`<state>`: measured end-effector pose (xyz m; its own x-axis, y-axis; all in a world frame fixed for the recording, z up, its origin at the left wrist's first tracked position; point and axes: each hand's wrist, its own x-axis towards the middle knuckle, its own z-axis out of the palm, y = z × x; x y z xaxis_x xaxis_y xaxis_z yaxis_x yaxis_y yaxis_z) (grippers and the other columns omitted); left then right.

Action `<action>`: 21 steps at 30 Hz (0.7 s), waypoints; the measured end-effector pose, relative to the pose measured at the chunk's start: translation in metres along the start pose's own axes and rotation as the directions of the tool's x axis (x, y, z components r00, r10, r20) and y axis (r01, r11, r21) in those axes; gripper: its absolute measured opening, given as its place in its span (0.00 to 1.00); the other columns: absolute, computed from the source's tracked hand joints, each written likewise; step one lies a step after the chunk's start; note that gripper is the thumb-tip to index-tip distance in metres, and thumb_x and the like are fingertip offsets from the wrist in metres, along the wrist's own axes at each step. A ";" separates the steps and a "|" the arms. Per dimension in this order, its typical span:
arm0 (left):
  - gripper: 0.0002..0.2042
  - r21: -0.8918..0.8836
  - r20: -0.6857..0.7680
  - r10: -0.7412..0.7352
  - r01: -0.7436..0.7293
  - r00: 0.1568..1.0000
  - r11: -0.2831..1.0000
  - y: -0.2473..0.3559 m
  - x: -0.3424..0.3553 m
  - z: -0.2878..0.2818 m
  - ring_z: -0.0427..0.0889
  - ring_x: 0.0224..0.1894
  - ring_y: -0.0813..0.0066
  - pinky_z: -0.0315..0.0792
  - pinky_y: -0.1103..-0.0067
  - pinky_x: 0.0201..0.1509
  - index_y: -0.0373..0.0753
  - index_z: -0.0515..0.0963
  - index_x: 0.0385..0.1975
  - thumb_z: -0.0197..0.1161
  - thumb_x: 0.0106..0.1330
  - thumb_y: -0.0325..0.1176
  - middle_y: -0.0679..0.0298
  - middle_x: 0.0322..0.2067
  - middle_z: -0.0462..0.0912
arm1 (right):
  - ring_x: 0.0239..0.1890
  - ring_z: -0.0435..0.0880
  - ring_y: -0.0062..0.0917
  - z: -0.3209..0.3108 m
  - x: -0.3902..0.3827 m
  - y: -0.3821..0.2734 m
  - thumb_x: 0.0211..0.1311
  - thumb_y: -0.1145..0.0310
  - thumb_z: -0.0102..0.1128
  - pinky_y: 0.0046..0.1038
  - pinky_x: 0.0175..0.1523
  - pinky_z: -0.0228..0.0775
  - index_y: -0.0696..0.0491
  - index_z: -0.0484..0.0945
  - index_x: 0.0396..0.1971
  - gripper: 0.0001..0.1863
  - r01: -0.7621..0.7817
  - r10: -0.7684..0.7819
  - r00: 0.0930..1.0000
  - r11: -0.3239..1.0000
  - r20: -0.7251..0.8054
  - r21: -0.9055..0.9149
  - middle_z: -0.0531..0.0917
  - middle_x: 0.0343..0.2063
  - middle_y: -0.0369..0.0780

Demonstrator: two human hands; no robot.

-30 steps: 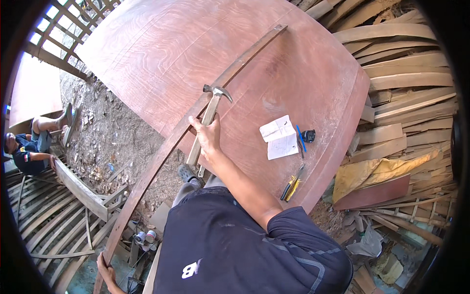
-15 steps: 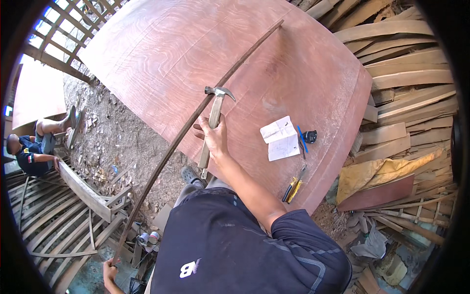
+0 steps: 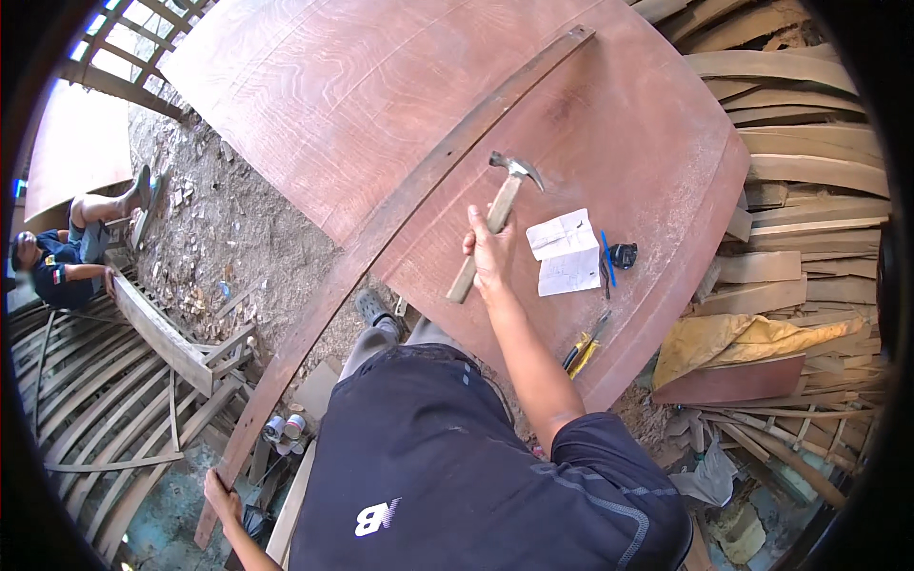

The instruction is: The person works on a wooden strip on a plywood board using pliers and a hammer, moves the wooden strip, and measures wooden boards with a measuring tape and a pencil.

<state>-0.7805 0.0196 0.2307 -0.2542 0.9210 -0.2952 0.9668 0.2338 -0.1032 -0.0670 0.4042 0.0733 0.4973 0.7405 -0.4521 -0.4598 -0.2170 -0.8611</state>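
My right hand (image 3: 490,249) grips a claw hammer (image 3: 506,192) by its wooden handle over a large reddish plywood sheet (image 3: 286,76), head toward the top of the view. At lower left, my left hand (image 3: 221,495) holds the long dark wooden batten (image 3: 428,179) near its lower end; the batten slants across the sheet with its broad face showing. Right of the hammer lie a folded paper (image 3: 562,252), a blue pen (image 3: 608,261) and a black tape measure (image 3: 624,256). Pliers and a yellow-handled tool (image 3: 582,351) lie lower down.
A person (image 3: 67,257) sits at far left, holding a plank (image 3: 162,333). Curved timber strips (image 3: 105,400) fill the lower left, beside small cans (image 3: 284,430). Stacked boards (image 3: 800,171) and yellow cloth (image 3: 752,338) lie right. A lattice (image 3: 124,57) is at upper left.
My right hand and the hammer have moved rightward and up, away from the batten. The batten has rolled from its narrow edge to its broad face, its far end shifting right.
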 end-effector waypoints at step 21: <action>0.28 0.135 -0.138 -0.023 0.042 0.990 0.990 0.013 -0.021 -0.001 0.72 0.60 0.39 0.65 0.55 0.67 0.30 0.70 0.59 0.54 0.54 0.17 0.43 0.57 0.76 | 0.39 0.84 0.60 -0.017 0.179 -0.121 0.76 0.61 0.51 0.59 0.43 0.72 0.57 0.72 0.46 0.14 0.579 -0.501 0.707 0.007 0.499 -0.815 0.84 0.32 0.60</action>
<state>-0.7627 0.0033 0.2360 -0.2705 0.9496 -0.1585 0.9430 0.2281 -0.2425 0.0900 0.5527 0.0930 0.2153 0.9496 0.2276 0.8847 -0.0910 -0.4572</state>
